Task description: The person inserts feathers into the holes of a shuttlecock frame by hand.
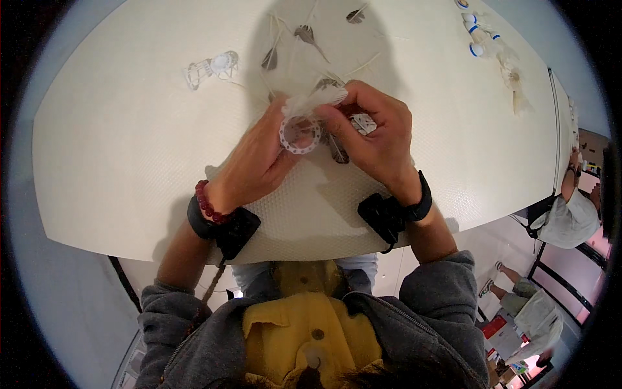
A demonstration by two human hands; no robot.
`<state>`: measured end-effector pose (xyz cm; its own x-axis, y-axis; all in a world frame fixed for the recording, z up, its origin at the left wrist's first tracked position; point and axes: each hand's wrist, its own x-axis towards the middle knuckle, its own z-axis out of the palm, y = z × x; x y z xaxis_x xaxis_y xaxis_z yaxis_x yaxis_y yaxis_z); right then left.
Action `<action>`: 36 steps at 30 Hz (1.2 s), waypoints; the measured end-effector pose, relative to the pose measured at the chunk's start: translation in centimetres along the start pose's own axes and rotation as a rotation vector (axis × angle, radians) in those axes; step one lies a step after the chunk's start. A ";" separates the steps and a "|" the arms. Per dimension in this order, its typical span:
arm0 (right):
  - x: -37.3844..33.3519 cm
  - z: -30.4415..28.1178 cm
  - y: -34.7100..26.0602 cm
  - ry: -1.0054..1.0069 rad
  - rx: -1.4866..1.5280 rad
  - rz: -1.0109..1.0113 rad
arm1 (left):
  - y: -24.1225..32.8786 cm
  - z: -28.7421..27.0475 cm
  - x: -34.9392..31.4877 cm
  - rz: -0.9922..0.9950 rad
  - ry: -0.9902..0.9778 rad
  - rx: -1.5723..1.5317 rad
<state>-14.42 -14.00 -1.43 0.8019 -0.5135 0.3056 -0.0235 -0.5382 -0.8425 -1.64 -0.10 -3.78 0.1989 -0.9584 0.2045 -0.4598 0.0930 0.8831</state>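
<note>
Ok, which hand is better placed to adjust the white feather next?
Probably the right hand: it appears to pinch the white feather, while the left hand holds the plastic ring.

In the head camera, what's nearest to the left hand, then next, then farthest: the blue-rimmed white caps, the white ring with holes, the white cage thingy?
From the left hand:
1. White ring with holes: right against it, on its right side.
2. White cage thingy: upper left.
3. Blue-rimmed white caps: far upper right.

The hands [382,137] partly hide the white feather [313,101].
</note>
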 end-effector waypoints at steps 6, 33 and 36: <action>0.0 0.0 0.0 0.030 0.046 0.011 | 0.2 0.0 0.0 -0.041 -0.019 -0.041; 0.2 -0.6 -1.5 -0.011 -0.163 -0.076 | 0.1 -0.2 -0.1 -0.032 -0.072 -0.088; 0.3 -0.7 -1.4 -0.021 -0.226 -0.134 | -0.5 0.1 -0.2 -0.037 -0.022 -0.088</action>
<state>-14.60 -13.87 0.14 0.8192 -0.4148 0.3960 -0.0477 -0.7374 -0.6738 -1.51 0.02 -4.33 0.1949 -0.9672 0.1627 -0.3746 0.0799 0.9237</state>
